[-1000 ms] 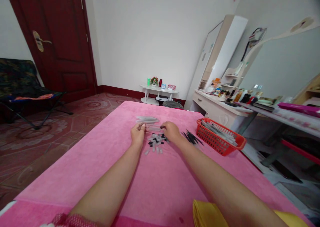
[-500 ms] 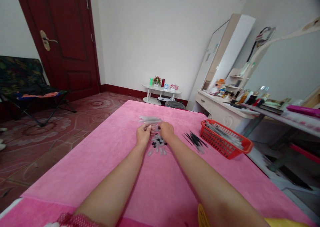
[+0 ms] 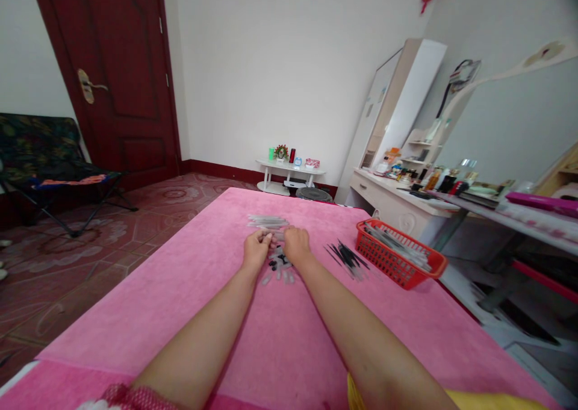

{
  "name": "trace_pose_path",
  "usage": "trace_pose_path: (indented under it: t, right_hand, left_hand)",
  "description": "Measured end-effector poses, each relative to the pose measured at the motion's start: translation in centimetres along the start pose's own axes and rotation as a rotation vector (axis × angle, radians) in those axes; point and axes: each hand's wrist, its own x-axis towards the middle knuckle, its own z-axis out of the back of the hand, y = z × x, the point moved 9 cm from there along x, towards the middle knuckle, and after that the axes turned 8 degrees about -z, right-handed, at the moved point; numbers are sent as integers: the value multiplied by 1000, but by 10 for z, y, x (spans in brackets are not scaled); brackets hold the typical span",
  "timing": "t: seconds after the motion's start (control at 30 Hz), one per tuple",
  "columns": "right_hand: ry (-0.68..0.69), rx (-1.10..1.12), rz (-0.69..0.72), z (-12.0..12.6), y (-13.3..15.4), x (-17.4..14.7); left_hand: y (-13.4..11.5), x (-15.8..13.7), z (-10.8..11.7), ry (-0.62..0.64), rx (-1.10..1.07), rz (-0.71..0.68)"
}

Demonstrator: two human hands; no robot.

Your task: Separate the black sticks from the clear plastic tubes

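Over the pink cloth (image 3: 189, 313), my left hand (image 3: 256, 247) is closed in a pinch, thumb against fingers; what it holds is too small to make out. Close beside it, my right hand (image 3: 297, 244) is also closed, its fingertips turned away and hidden. Small clear and black cap-like pieces (image 3: 279, 273) lie in a loose pile just below both hands. Beyond the hands rests a bundle of pale translucent tubes (image 3: 266, 221). To the right of my right hand, thin dark sticks with pale ends (image 3: 347, 256) are spread in a heap.
A red plastic basket (image 3: 383, 264) full of pale tubes stands at the cloth's right edge. Farther right is a white dressing table (image 3: 397, 194) crowded with bottles. A low white stand (image 3: 291, 166) is beyond the table, and a folding chair (image 3: 58, 169) at left.
The whole view has shifted slightly. My right hand has come down a little over the pile of small pieces, covering more of it. My left hand stays pinched.
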Motion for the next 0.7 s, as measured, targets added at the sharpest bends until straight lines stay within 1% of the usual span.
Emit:
trace_pose_path:
  t: [0.13,0.2,0.27,0.37,0.43,0.47,0.53,0.57,0.63,0.7]
  right_hand:
    - [-64,86,-107,7,-15,-8]
    - [-90,159,-121,10,-20,-11]
    - [-101,209,-87,11,-20,-14]
    - [-82,255,17,10,-10,-17]
    - [-61,285,69,11,-5,-16]
    - [-54,299,65,12,-7,-15]
    - [-44,315,-9,18,-22,-9]
    - [-39,310,-78,21,-36,-6]
    - [-10,267,-205,27,-69,-2]
    - [79,177,-329,26,-107,-2]
  left_hand:
    - [3,2,1,-4,27,-13]
    - [5,4,2,-16,46,-19]
    - [4,5,1,-10,40,-26]
    - [0,3,-4,23,-36,-27]
    - [-4,0,-4,5,-106,-18]
    - [-7,-1,-3,-19,-139,-15]
    - [-11,-3,1,-67,-186,-11]
    - [-12,-4,3,-86,-199,-9]
    - [-13,-4,6,-113,-205,0]
    - [-13,-4,7,-118,-202,14]
